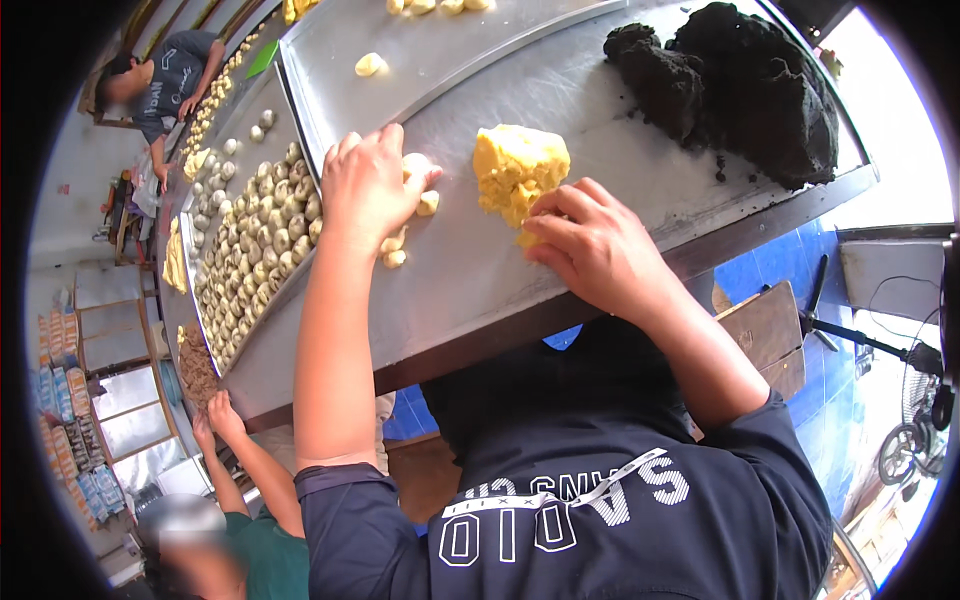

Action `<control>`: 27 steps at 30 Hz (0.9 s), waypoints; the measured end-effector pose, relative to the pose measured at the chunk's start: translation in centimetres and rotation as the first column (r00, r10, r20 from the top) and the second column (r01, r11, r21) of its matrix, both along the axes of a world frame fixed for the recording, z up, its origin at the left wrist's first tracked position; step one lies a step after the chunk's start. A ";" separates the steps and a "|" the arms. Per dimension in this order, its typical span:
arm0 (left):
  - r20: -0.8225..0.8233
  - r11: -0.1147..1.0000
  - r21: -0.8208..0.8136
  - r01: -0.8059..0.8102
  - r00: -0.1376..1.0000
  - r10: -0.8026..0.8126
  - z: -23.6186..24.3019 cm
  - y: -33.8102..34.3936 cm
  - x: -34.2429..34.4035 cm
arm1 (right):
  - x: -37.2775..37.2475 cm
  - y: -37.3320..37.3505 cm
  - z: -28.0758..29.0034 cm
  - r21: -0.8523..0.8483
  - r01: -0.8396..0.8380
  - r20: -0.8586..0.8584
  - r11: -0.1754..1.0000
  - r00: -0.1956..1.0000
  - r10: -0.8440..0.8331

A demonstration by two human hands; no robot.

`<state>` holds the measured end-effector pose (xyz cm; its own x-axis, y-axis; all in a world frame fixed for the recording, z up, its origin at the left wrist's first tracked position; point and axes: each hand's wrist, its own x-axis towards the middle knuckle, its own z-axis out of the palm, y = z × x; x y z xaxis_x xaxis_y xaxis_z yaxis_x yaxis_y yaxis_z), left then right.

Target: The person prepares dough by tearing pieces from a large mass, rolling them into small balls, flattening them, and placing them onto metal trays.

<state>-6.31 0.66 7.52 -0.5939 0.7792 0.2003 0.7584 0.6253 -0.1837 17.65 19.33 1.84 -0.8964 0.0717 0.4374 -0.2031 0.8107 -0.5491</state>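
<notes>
Right hand [600, 246] pinches yellow dough [520, 165] — black mass [760, 95] beyond.

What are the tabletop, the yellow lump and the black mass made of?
Tabletop: probably metal, smooth, with a grey sheen. Yellow lump at the right hand: likely soft dough, matte, with rough edges. Black mass: perhaps dense paste, dull, its surface cracked; ingredients unclear.

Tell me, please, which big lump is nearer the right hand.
The rough, yellow, doughy lump, at the right hand; the crumbly black lump lies farther away.
</notes>
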 end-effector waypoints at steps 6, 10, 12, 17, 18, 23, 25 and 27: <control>0.710 0.936 0.177 -0.305 0.698 0.093 1.8 0.9 -3.2 | -0.2 0.3 -0.7 -0.029 -0.019 0.001 0.999 1.000 0.019; 0.538 0.627 0.724 -0.287 0.803 -0.255 -0.2 -2.1 -3.7 | -0.2 0.1 -0.1 -0.019 -0.036 -0.014 0.999 0.999 0.036; 0.437 0.929 0.370 -0.026 0.887 -0.149 -1.2 -2.9 -0.2 | 0.2 0.7 -0.8 0.001 -0.094 -0.032 0.996 0.995 0.094; 0.022 0.948 0.238 0.211 0.975 -0.222 -2.7 -6.0 5.4 | 0.9 -0.4 0.4 -0.034 0.001 -0.094 0.999 0.996 -0.004; 0.058 0.941 0.282 0.187 0.976 -0.211 -2.5 -6.4 6.1 | 1.2 -0.5 0.3 -0.028 0.001 -0.091 1.000 0.996 -0.004; 0.342 0.843 0.536 -0.044 0.924 -0.169 -3.2 -9.7 12.1 | 0.9 0.1 0.6 0.157 -0.036 0.028 0.987 0.999 0.032; 0.474 0.834 0.541 -0.112 0.859 -0.193 -4.6 -10.6 13.0 | -0.1 0.2 0.6 0.215 -0.087 0.040 0.973 0.996 0.080; 0.550 0.830 0.536 -0.154 0.810 -0.205 -5.2 -10.7 13.8 | -0.2 -1.3 0.4 0.246 -0.070 0.089 0.967 0.995 0.050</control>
